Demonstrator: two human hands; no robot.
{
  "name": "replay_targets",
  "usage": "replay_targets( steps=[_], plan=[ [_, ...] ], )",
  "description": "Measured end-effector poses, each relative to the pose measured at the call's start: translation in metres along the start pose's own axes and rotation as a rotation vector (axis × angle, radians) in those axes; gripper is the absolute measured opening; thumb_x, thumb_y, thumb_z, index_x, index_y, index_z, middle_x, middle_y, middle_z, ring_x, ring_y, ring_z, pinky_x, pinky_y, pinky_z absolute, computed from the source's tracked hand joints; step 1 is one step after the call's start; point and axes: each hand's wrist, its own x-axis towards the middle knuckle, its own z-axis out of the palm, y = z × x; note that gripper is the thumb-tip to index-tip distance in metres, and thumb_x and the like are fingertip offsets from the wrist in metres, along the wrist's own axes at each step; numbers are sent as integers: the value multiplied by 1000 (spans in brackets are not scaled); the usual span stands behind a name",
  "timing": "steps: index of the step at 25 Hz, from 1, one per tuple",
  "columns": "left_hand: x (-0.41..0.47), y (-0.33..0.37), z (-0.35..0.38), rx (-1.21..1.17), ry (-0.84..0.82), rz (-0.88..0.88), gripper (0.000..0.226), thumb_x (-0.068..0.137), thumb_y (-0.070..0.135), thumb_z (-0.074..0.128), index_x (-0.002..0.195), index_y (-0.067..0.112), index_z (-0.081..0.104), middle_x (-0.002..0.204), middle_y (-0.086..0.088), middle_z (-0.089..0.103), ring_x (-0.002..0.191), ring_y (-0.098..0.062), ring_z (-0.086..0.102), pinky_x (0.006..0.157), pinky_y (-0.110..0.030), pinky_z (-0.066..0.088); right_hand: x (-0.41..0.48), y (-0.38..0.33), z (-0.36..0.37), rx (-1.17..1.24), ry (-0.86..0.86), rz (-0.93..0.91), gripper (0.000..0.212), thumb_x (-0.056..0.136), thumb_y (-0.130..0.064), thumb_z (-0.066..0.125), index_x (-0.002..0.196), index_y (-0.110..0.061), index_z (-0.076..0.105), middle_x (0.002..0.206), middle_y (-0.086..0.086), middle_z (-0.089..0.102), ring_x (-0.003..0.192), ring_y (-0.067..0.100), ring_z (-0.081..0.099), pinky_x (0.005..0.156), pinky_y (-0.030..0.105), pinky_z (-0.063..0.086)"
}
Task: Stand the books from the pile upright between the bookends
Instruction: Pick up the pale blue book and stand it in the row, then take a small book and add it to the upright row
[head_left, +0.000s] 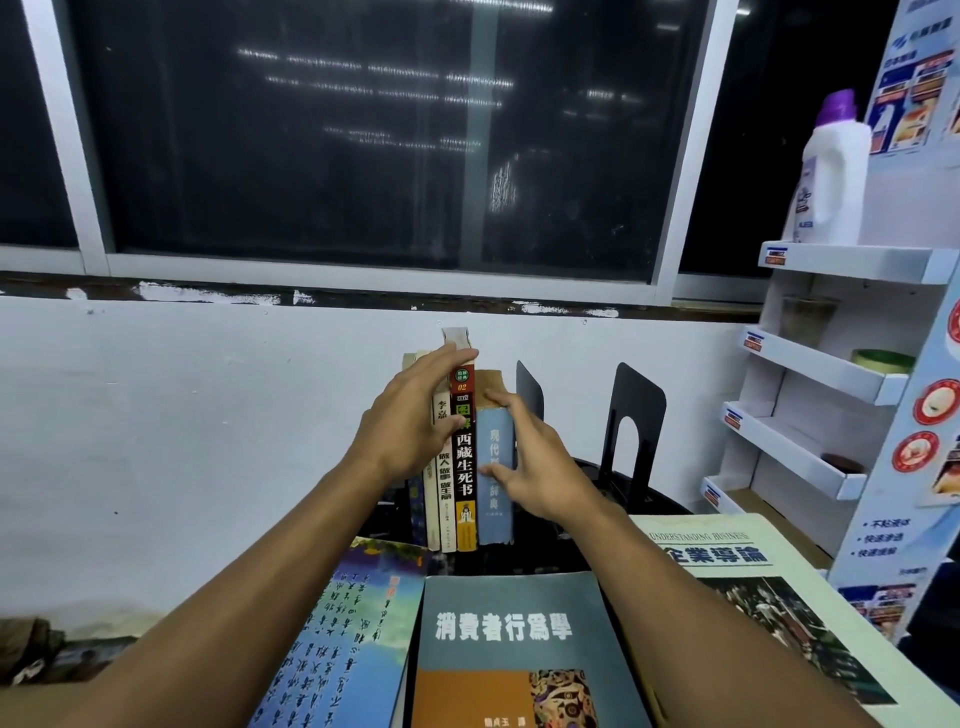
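Several books stand upright in a row against the white wall: a white-spined book (445, 514), a black and red book (465, 467) and a pale blue book (493, 499) at the right end. My left hand (410, 421) lies over the tops of the left books, fingers reaching the black and red one. My right hand (530, 457) grips the pale blue book from its right side, thumb on the spine. Two black bookends (530, 389) (636, 415) stand to the right of the row. Three books lie flat in front: a blue calligraphy book (343, 639), a grey-blue book (514, 623) and a large pale book (753, 571).
A white cardboard display shelf (831, 364) stands at the right with a white bottle with a purple cap (826, 176) on top. A dark window runs above the wall. The books rest on a dark tabletop (649, 499).
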Motion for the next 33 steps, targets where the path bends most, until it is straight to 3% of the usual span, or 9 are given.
replay_targets(
  steps=[7,12,17,22,27,33],
  plan=[
    [-4,0,-3,12,2,4,81,88,15,76,146,53,33,160,12,34,143,-20,41,97,-55,55,2,-4,0,-42,-34,17,79,91,-15,71,146,-42,21,146,4,47,126,20,52,105,46,48],
    [-10,5,-7,17,16,-17,80,89,12,75,150,43,35,158,7,36,141,-23,40,104,-53,51,-5,-12,-10,5,-144,13,89,95,-13,67,150,-53,9,148,2,43,125,17,53,108,47,47],
    [-13,16,-15,43,-23,-55,78,91,17,73,155,36,31,161,2,32,146,-25,32,111,-55,44,-21,-21,-23,11,-185,-4,101,97,-20,66,153,-53,-11,162,-5,27,133,5,41,104,27,37],
    [-25,35,-22,102,-34,-56,74,92,24,72,154,35,33,161,2,29,149,-23,21,118,-62,29,-46,-31,-45,-58,-210,7,87,96,-38,65,157,-43,3,166,-6,19,146,11,30,114,30,29],
    [-61,55,-26,53,-63,-6,66,93,28,71,150,37,40,162,6,25,151,-18,16,120,-40,23,-96,-43,-67,-149,-234,34,74,96,-44,63,156,-38,21,159,-5,36,139,8,40,113,34,38],
    [-129,40,-37,75,-205,-63,55,92,41,70,142,44,48,154,13,37,142,-12,35,118,-39,36,-162,-67,-57,-154,-282,48,67,96,-54,57,154,-43,24,160,-18,27,144,4,30,118,37,32]
  ],
)
